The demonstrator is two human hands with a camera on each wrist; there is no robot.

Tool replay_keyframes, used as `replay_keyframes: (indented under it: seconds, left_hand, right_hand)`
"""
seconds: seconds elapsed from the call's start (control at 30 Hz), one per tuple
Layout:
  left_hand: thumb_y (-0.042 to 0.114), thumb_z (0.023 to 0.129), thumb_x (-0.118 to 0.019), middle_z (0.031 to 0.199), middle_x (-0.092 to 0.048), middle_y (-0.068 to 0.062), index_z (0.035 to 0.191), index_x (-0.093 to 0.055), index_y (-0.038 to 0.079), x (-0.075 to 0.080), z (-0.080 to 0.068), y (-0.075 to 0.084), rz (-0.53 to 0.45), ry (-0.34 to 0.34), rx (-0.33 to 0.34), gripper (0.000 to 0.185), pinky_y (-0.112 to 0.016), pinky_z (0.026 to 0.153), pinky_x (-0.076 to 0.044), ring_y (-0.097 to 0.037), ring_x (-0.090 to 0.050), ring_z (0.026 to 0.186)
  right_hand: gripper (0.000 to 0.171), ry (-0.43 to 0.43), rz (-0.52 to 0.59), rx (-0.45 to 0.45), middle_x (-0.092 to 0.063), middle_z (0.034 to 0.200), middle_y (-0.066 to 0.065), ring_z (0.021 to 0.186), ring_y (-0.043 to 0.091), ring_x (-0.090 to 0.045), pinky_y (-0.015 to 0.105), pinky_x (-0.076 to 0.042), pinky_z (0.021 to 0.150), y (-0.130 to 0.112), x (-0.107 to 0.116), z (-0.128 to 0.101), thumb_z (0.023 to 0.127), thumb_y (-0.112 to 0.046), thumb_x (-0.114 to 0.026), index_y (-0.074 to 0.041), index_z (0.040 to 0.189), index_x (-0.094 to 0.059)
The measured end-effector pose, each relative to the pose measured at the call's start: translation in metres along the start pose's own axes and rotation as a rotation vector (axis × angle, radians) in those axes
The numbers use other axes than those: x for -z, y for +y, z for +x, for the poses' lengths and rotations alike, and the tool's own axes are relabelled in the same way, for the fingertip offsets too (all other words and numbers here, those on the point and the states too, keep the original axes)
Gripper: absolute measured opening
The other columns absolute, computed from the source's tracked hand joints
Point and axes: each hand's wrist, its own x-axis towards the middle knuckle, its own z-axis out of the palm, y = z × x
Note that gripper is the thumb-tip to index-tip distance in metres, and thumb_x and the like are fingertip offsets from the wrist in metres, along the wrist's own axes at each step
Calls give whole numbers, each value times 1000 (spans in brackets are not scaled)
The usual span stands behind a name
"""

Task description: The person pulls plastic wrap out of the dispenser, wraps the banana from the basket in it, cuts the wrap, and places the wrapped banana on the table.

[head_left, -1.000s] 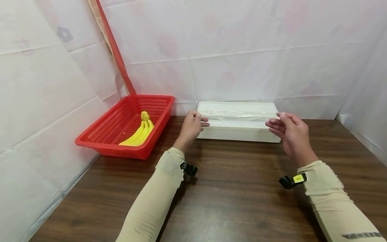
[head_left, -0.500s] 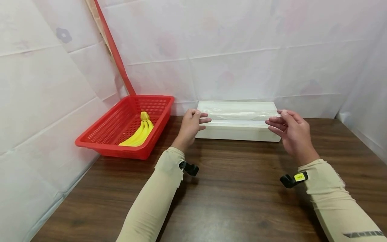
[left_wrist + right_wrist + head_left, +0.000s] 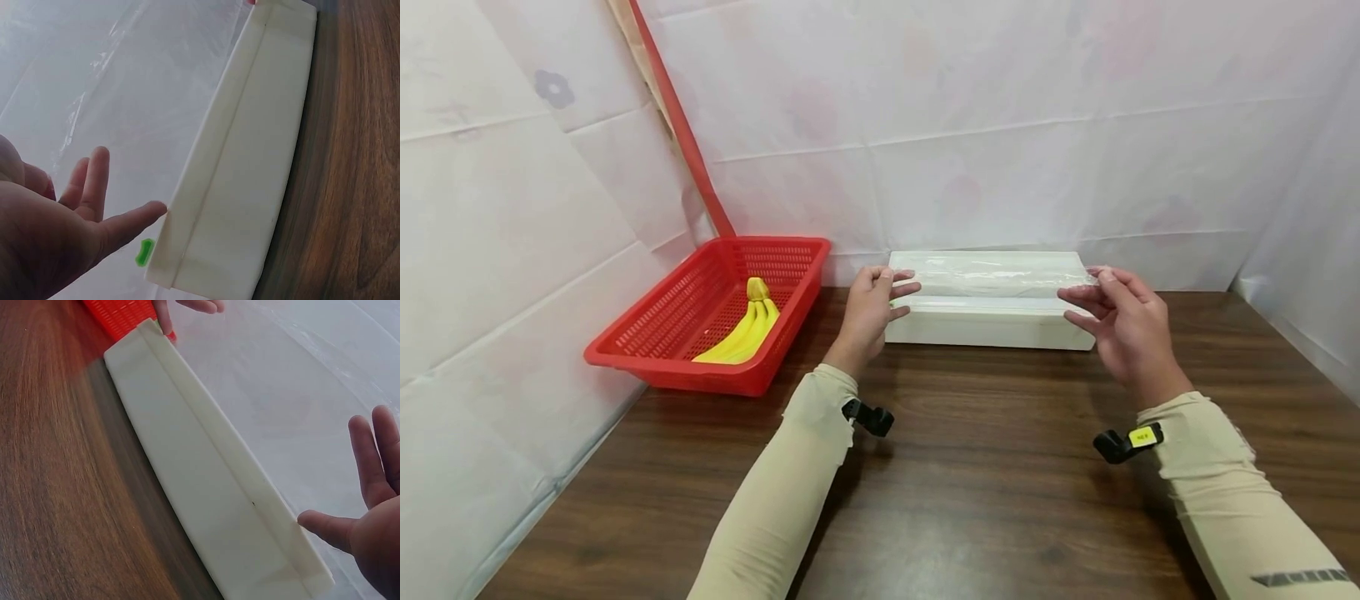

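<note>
we pinch the clear plastic film (image 3: 992, 275) taut with our left hand (image 3: 868, 312) and right hand (image 3: 1123, 325) over the white box (image 3: 988, 325) at the tabletop's far edge.

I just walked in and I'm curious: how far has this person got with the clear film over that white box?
Early stage, it seems. Done: a sheet of clear film is already drawn out above the white box. In hand: the left hand and right hand each pinch one end, stretching it. Left: the bananas lie untouched in the red basket, and the film looks not yet torn off.
</note>
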Motion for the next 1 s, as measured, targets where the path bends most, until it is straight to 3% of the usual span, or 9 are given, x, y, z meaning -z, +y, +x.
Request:
replay_keyframes:
  seconds: [0.2,0.43,0.6,0.8,1.0]
  left_hand:
    - [22,109,-41,128,-65,-13,114,-47,8,0,-1,1,0,12,-31,16,-55,99,-47,-18,-69,106]
    - [23,109,-42,130,-64,-14,114,-48,10,0,-1,3,-26,15,-18,15,-58,101,-44,-17,-69,107]
    - [24,109,-43,126,-67,-8,116,-49,9,2,-2,9,27,39,16,17,-52,98,-48,-19,-69,104]
    - [27,108,-43,120,-68,1,118,-50,11,7,-4,18,150,56,117,20,-51,91,-52,-20,-70,100]
    - [27,109,-43,124,-66,1,121,-49,10,7,-4,19,95,24,136,21,-54,93,-50,-17,-69,104]
  right_hand:
    - [27,-10,5,6,-74,92,16,98,29,-72,42,-59,79,-1,-2,-1,99,-14,-64,2,119,-61]
    - [25,-22,0,4,-74,92,16,99,29,-72,42,-58,80,-2,-2,-1,99,-14,-63,2,119,-62]
    - [25,-28,-11,-1,-74,92,16,100,29,-72,42,-58,81,-2,-3,1,99,-14,-64,1,118,-63]
    - [23,-34,-29,-4,-74,92,15,99,28,-72,41,-58,80,-3,-4,0,99,-14,-64,1,116,-64]
    - [24,-40,-21,-3,-74,92,15,99,28,-72,41,-58,80,-3,-3,-1,99,-14,-63,2,118,-64]
